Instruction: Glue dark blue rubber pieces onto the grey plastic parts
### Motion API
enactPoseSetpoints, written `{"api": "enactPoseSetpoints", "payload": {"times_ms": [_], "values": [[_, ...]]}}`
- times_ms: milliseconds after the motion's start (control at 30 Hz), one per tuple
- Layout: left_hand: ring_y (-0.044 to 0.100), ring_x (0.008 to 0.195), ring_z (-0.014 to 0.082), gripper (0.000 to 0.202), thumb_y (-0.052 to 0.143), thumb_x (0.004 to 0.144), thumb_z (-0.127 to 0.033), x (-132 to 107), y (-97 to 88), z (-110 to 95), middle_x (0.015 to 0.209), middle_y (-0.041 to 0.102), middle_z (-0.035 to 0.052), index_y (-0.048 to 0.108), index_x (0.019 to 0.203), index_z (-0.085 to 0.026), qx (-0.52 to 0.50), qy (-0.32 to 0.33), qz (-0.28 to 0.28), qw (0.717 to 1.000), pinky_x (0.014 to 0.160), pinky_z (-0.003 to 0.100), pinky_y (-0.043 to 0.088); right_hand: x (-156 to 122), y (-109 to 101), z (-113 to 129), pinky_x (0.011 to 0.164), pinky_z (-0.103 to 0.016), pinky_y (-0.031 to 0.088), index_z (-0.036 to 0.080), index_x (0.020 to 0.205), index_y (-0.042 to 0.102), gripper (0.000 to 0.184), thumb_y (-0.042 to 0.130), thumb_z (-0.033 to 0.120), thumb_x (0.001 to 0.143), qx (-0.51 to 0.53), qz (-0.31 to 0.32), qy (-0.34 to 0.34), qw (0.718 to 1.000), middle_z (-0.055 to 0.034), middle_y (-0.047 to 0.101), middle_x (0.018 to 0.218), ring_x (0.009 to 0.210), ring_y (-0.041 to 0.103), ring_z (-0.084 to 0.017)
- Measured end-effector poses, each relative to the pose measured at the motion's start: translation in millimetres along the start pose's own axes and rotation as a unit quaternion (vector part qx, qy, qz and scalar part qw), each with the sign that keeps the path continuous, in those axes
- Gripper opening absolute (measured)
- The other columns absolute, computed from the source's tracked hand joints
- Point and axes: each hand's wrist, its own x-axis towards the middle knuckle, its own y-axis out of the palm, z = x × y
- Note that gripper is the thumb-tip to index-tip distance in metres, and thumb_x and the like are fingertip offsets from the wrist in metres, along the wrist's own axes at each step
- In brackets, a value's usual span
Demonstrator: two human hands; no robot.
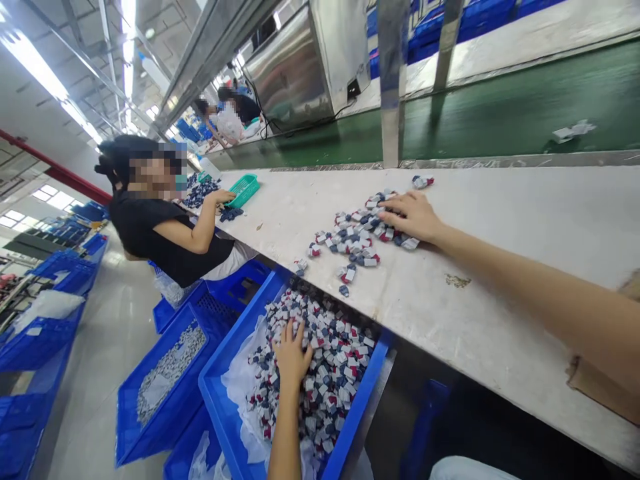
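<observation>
My left hand (293, 355) rests, fingers spread, on a heap of small white, dark blue and red pieces (340, 360). The heap fills a blue crate (215, 383) lined with white plastic, below the table edge. Up on the white table (510, 220), my right hand (415, 215) lies flat with its fingers apart over a loose pile of the same pieces (353, 233). Neither hand has a piece visibly gripped. What exactly the small pieces are, I cannot make out.
A co-worker in black (170, 220) sits to the left, one hand at a green basket (244, 191). Beyond the table runs a green conveyor belt (500, 113) behind a metal post (391, 80). Another blue crate (127, 420) of pale pieces stands on the left.
</observation>
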Motion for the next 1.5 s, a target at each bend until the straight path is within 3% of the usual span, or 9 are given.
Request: {"api": "enactPoseSetpoints", "payload": {"times_ms": [133,300,467,633,800,967,1233,1367,1500], "values": [[0.052,0.120,0.0345,0.040,0.041,0.086,-0.029,-11.4,-17.3,24.0,0.128,0.060,0.0138,0.063,0.119,-0.026,-0.010,-0.001,-0.059,0.998,0.100,0.067,0.029,-2.4,4.5,39.8,0.097,-0.040,0.040,0.019,0.106,0.068,0.036,0.050,0.044,0.088,0.091,0.015,-0.040,0.995,-0.0080,0.068,0.108,0.106,0.057,-0.023],[0.031,0.137,0.0316,0.061,0.028,0.089,-0.044,97.6,-74.5,-16.3,0.140,0.038,0.0263,0.040,0.133,-0.004,-0.148,0.036,-0.320,0.935,0.110,0.049,0.027,-30.6,7.7,104.5,0.093,-0.035,0.045,0.017,0.105,0.070,0.034,0.065,0.040,0.079,0.109,0.005,-0.042,0.993,-0.0117,0.064,0.117,0.109,0.058,-0.023],[0.024,0.140,0.0340,0.067,0.031,0.089,-0.048,219.6,-136.9,-119.6,0.148,0.035,0.0224,0.033,0.141,-0.005,-0.169,0.155,-0.222,0.948,0.110,0.053,0.024,-45.9,8.2,147.9,0.083,-0.027,0.049,0.027,0.117,0.065,0.048,0.066,0.051,0.076,0.085,-0.013,-0.041,0.995,-0.0049,0.066,0.117,0.102,0.062,-0.018],[0.032,0.134,0.0447,0.069,0.048,0.081,-0.052,258.4,-145.9,-182.9,0.146,0.041,0.0183,0.040,0.141,-0.019,-0.128,0.198,-0.090,0.968,0.100,0.069,0.025,3.4,-61.2,50.9,0.096,-0.040,0.042,0.025,0.107,0.066,0.025,0.051,0.038,0.091,-0.003,-0.083,0.115,0.990,-0.0055,0.065,0.116,0.108,0.057,-0.020],[0.019,0.141,0.0403,0.072,0.053,0.080,-0.051,260.5,-139.3,-212.3,0.153,0.031,0.0137,0.035,0.144,-0.023,-0.102,0.251,-0.056,0.961,0.106,0.067,0.012,41.7,-129.7,-96.6,0.092,-0.048,0.046,0.018,0.123,0.053,0.037,0.055,0.034,0.090,-0.090,-0.099,0.306,0.943,-0.0097,0.052,0.129,0.111,0.054,-0.024],[0.013,0.143,0.0352,0.075,0.056,0.077,-0.055,275.3,-140.6,-269.8,0.155,0.026,0.0063,0.033,0.144,-0.032,-0.123,0.343,-0.028,0.931,0.111,0.061,0.006,53.5,-119.3,-140.8,0.085,-0.041,0.051,0.018,0.117,0.056,0.031,0.054,0.034,0.091,-0.089,-0.021,0.274,0.957,-0.0084,0.057,0.120,0.100,0.058,-0.019],[0.045,0.128,0.0322,0.059,0.040,0.088,-0.044,252.1,-177.2,-310.8,0.135,0.052,0.0195,0.044,0.137,-0.012,-0.301,0.361,0.025,0.882,0.108,0.053,0.028,31.6,-136.2,-86.9,0.076,-0.035,0.053,0.017,0.119,0.053,0.029,0.051,0.028,0.091,-0.013,-0.048,0.126,0.991,-0.0075,0.062,0.109,0.084,0.061,-0.015],[0.067,0.089,0.0228,0.061,0.021,0.093,-0.049,192.7,-205.2,-334.6,0.113,0.065,0.0170,0.046,0.134,-0.012,-0.404,0.358,0.133,0.831,0.069,0.035,0.056,-24.1,-170.6,-20.0,0.071,-0.029,0.052,0.022,0.114,0.053,0.030,0.054,0.023,0.084,0.058,-0.047,0.050,0.996,-0.0038,0.065,0.102,0.074,0.060,-0.013],[0.064,0.077,0.0158,0.045,0.056,0.082,-0.046,111.7,-213.3,-344.7,0.100,0.068,0.0092,0.066,0.114,-0.016,-0.528,0.332,0.248,0.741,0.050,0.020,0.052,-115.9,-220.9,17.2,0.072,-0.030,0.052,0.025,0.125,0.049,0.040,0.054,0.031,0.085,0.091,-0.041,-0.017,0.995,-0.0062,0.062,0.110,0.081,0.060,-0.015]]}}
